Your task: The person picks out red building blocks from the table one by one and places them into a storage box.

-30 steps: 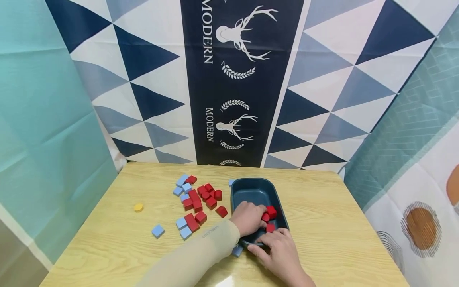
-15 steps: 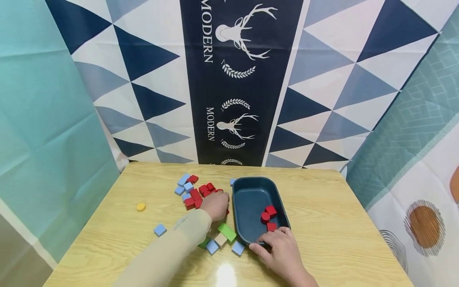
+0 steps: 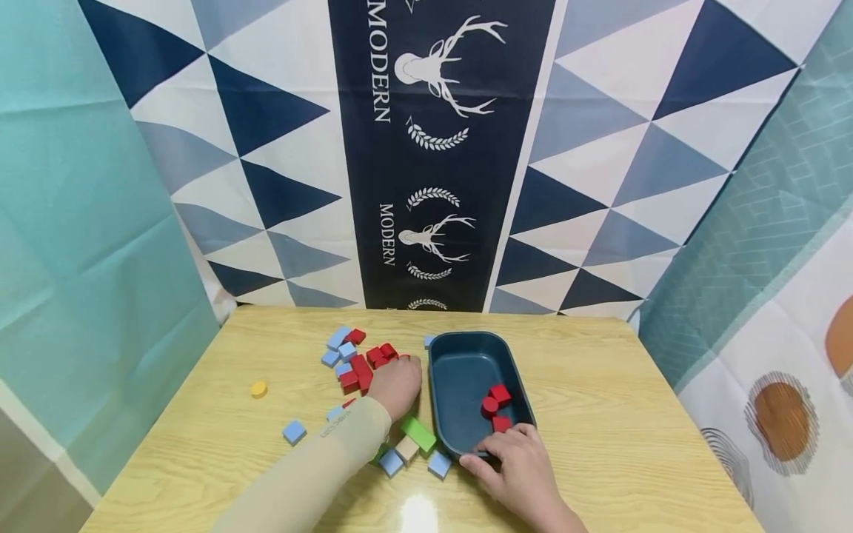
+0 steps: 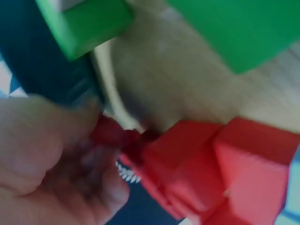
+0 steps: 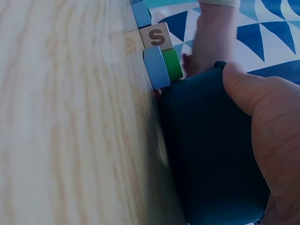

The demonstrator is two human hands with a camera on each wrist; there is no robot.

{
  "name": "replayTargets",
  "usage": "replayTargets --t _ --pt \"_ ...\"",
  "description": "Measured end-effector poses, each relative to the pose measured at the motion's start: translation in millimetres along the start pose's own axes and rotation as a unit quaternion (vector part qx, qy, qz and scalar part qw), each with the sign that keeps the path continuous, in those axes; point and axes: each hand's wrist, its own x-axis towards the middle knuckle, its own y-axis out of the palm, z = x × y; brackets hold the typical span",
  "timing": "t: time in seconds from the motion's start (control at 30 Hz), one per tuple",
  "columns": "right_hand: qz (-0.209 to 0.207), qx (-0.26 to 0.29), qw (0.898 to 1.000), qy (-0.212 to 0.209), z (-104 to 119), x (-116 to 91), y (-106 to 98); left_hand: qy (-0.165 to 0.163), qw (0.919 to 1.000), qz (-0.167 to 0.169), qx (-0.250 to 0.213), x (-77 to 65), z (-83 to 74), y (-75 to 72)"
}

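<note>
My left hand (image 3: 396,386) is at the right side of a pile of red toy blocks (image 3: 362,368) on the table. In the left wrist view its thumb and fingers pinch a small red block (image 4: 107,132), partly hidden by them and blurred. More red blocks lie right beside the fingertips. My right hand (image 3: 521,474) grips the near end of a dark blue tray (image 3: 466,370), thumb outside and fingers over the rim. Inside the tray, toward its near right, sit a red cylinder (image 3: 489,407) and two other red blocks.
Light blue blocks (image 3: 346,351) border the red pile. Left of the tray's near end lie a green block (image 3: 419,435), a wooden block (image 5: 156,37) lettered S and blue blocks (image 3: 439,464). A yellow disc (image 3: 258,389) lies far left. Patterned cloth hangs behind the table.
My left hand has left the tray and moved left to the red pile, uncovering the green and wooden blocks. My right hand stays on the tray's near end.
</note>
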Motion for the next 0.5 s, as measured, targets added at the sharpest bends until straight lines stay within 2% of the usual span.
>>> replayTargets --t 0.1,0.17,0.2,0.27,0.33,0.4,0.5 --pt "0.000 -0.001 1.000 0.001 -1.8 0.8 -1.5 -0.040 0.9951 -0.067 -0.060 8.1 -5.6 -14.1" --pt "0.001 -0.002 1.000 0.004 -2.5 1.0 -2.4 -0.043 0.9911 -0.078 -0.098 12.5 -14.5 -22.0" --pt "0.003 -0.002 1.000 0.004 -2.6 0.9 -2.7 -0.031 0.9914 -0.071 -0.105 13.0 -20.2 -23.9" --pt "0.006 -0.003 1.000 0.004 -2.2 0.6 -2.8 0.013 0.9945 -0.041 -0.095 11.2 -33.1 -21.9" --pt "0.009 -0.003 1.000 0.003 -1.2 0.4 -2.4 0.064 0.9963 -0.005 -0.057 7.5 -45.9 -13.1" --pt "0.009 -0.001 1.000 0.002 -0.1 0.3 -1.6 0.104 0.9945 0.011 -0.010 4.2 -56.9 -3.6" --pt "0.005 0.003 1.000 0.002 1.3 0.3 -0.7 0.116 0.9928 0.021 0.019 4.5 -68.4 9.5"
